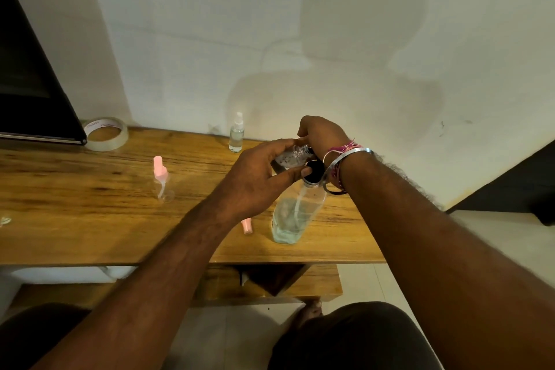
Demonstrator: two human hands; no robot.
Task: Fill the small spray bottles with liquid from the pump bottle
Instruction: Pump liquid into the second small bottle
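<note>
small bottle (292, 156): mostly covered by the left hand (258, 183); only its neck and part of its clear body show
pump head: hidden under the right hand (319, 137)
pink cap (247, 225): partly behind the left forearm
dark panel (30, 84): cut off by the left edge
white scrap (4, 221): too small to identify

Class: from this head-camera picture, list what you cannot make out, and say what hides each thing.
- Pump bottle nozzle: head view, hidden behind right hand.
- Small bottle in left hand: fill level hidden by fingers.
- Tape roll print: too small.
- Pink cap: partly behind the left forearm.
</note>
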